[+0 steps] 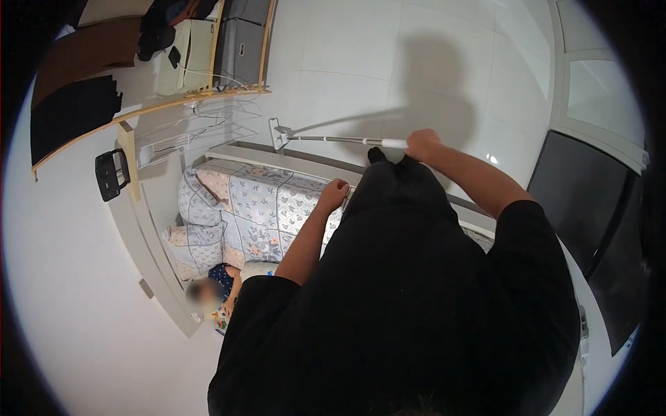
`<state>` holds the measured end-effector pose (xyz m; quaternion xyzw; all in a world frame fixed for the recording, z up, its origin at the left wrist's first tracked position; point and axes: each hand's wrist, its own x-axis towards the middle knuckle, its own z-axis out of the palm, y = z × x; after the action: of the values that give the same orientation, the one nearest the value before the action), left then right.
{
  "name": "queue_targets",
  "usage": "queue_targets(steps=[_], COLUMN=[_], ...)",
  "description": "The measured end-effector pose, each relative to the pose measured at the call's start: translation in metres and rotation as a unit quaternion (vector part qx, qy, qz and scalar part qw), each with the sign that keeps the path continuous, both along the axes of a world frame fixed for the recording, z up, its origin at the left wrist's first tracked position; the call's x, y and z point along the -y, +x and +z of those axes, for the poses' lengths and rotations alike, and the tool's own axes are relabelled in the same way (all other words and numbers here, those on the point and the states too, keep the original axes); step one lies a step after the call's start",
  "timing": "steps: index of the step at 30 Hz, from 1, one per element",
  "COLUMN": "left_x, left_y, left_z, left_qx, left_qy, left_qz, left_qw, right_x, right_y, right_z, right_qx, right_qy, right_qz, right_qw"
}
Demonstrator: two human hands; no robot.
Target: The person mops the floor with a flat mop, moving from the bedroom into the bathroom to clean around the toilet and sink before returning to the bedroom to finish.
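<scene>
My right hand [423, 143] is wrapped round the white grip of a mop [333, 139], whose thin metallic pole runs off to the left. At its far end, the white-framed mop head [279, 134] is at the floor beside the bed. Curled into a loose fist, my left hand [336, 195] is over the near side of the bed, close to my thigh, and nothing shows in it. Below it lies a patterned quilt [253, 201] in pale blue and peach.
White floor tiles [340, 48] stretch beyond the bed frame [277, 159]. A person [225, 281] is at the bed's left end beside pillows [198, 243]. Wire racks [201, 125] and a wooden shelf with grey storage boxes [243, 52] stand upper left. Dark panels [579, 187] are at right.
</scene>
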<state>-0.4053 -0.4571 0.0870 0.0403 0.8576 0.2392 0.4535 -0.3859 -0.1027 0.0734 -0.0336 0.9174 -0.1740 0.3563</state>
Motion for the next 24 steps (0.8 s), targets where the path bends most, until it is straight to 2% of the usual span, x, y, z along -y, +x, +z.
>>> queue_targets(steps=[2, 3, 5, 6, 8, 9, 10, 11, 12, 13, 14, 15, 16, 17, 18, 19, 21, 22, 23, 24], left_x=[0.002, 0.007, 0.014, 0.011, -0.006, 0.008, 0.004, -0.002, -0.008, -0.018, -0.024, -0.026, -0.028, -0.03, -0.031, -0.029, -0.029, -0.026, -0.023, -0.018], left_y=[-0.001, 0.003, 0.006, 0.005, 0.004, 0.012, 0.009, 0.007, 0.007, 0.003, -0.002, -0.004, -0.002, -0.005, -0.008, -0.009, -0.016, -0.019, -0.022, -0.025], left_z=[0.0, -0.007, -0.029, -0.025, -0.016, -0.052, -0.056, -0.056, -0.05, -0.036, -0.037, -0.037, -0.036, -0.037, -0.035, -0.032, -0.019, -0.013, -0.011, -0.008], left_qx=[0.019, 0.02, 0.039, 0.042, 0.034, 0.069, 0.072, 0.077, 0.081, 0.073, 0.071, 0.058, 0.05, 0.052, 0.051, 0.05, 0.036, 0.02, 0.018, 0.008], left_qy=[-0.002, -0.002, -0.023, -0.021, -0.038, -0.029, -0.025, -0.024, -0.023, -0.01, -0.005, 0.012, 0.029, 0.033, 0.035, 0.034, 0.018, -0.001, -0.001, -0.009], left_qz=[0.03, 0.029, 0.015, 0.012, -0.024, 0.019, 0.024, 0.025, 0.029, 0.041, 0.048, 0.061, 0.069, 0.064, 0.052, 0.043, 0.009, -0.021, -0.017, -0.018], left_qw=[0.999, 0.999, 0.999, 0.999, 0.998, 0.997, 0.997, 0.996, 0.996, 0.996, 0.996, 0.996, 0.996, 0.996, 0.997, 0.997, 0.999, 1.0, 1.0, 1.0], right_x=[-0.038, -0.071, -0.142, -0.178, -0.228, -0.253, -0.253, -0.268, -0.258, -0.252, -0.235, -0.222, -0.199, -0.169, -0.153, -0.131, -0.11, -0.1, -0.09, -0.082], right_y=[0.013, 0.026, 0.084, 0.116, 0.182, 0.232, 0.258, 0.317, 0.343, 0.38, 0.406, 0.436, 0.441, 0.411, 0.418, 0.371, 0.339, 0.297, 0.273, 0.233], right_z=[-0.004, -0.012, -0.002, 0.002, 0.065, 0.08, 0.13, 0.139, 0.169, 0.179, 0.184, 0.176, 0.164, 0.175, 0.146, 0.147, 0.081, 0.053, 0.021, -0.01], right_qx=[-0.009, 0.063, -0.009, 0.042, 0.085, 0.052, 0.083, 0.08, 0.148, 0.211, 0.251, 0.238, 0.284, 0.278, 0.256, 0.272, 0.265, 0.324, 0.189, 0.213], right_qy=[0.019, 0.054, 0.104, 0.134, 0.198, 0.2, 0.221, 0.259, 0.291, 0.295, 0.307, 0.258, 0.264, 0.203, 0.2, 0.143, 0.092, 0.01, 0.002, -0.002], right_qz=[-0.033, -0.047, -0.042, -0.042, -0.079, -0.09, -0.116, -0.11, -0.148, -0.216, -0.225, -0.235, -0.233, -0.28, -0.26, -0.304, -0.286, -0.306, -0.271, -0.255], right_qw=[0.999, 0.995, 0.994, 0.989, 0.973, 0.974, 0.965, 0.956, 0.933, 0.906, 0.89, 0.906, 0.892, 0.896, 0.909, 0.902, 0.916, 0.895, 0.944, 0.943])
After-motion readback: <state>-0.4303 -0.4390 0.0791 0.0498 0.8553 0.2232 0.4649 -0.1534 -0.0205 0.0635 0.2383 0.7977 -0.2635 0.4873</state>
